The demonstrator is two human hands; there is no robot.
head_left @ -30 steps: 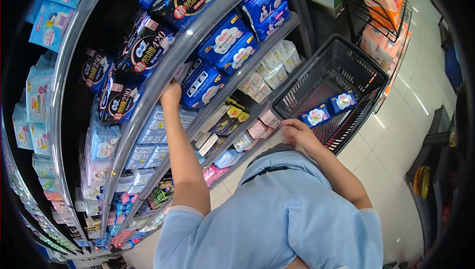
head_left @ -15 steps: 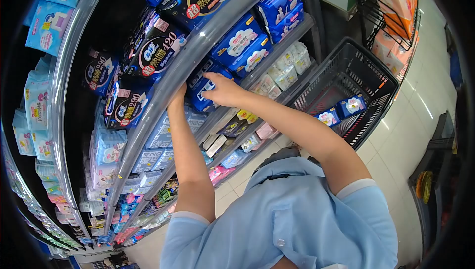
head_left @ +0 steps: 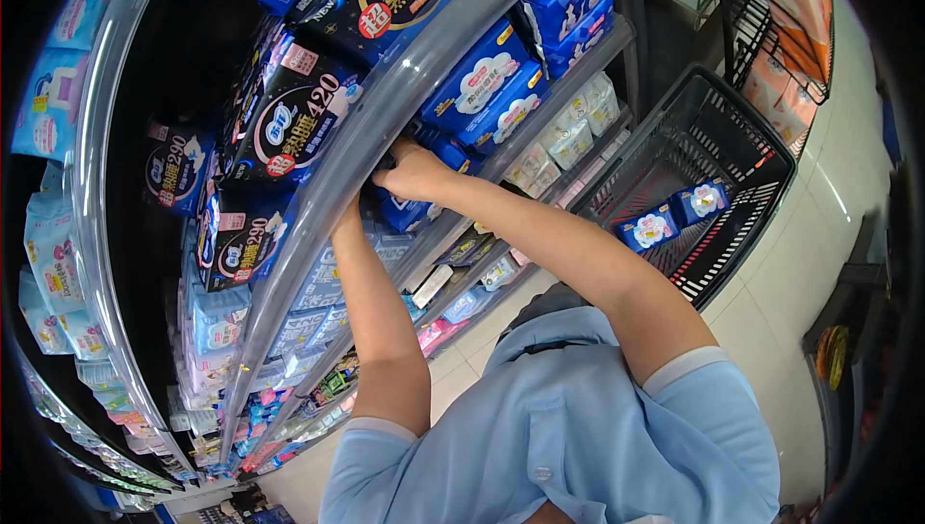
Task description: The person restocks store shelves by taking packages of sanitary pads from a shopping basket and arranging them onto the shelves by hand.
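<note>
My right hand [head_left: 416, 175] reaches onto the shelf below the clear front rail, its fingers curled and its tips partly out of sight. A dark blue pack of sanitary pads [head_left: 409, 217] lies directly beneath this hand. Whatever sits between the fingers is hidden. Only the wrist and base of my left hand [head_left: 349, 220] show; its fingers are behind the rail [head_left: 332, 172]. Beside my right hand, larger blue pad packs [head_left: 485, 84] stand on the same shelf. Above the rail are black pad packs marked 420 [head_left: 289, 119] and 290 [head_left: 241, 245].
A black shopping basket [head_left: 761, 221] stands at the right with two small blue packs [head_left: 674, 216] inside. Behind it is a black wire rack [head_left: 761, 38] holding orange packs. Light blue packs [head_left: 48, 105] fill shelves on the left. Tiled floor [head_left: 780, 245] lies at the right.
My right hand has moved slightly left and deeper onto the shelf; its fingers, spread on the dark blue pack before, are now curled. The view has shifted a little.
</note>
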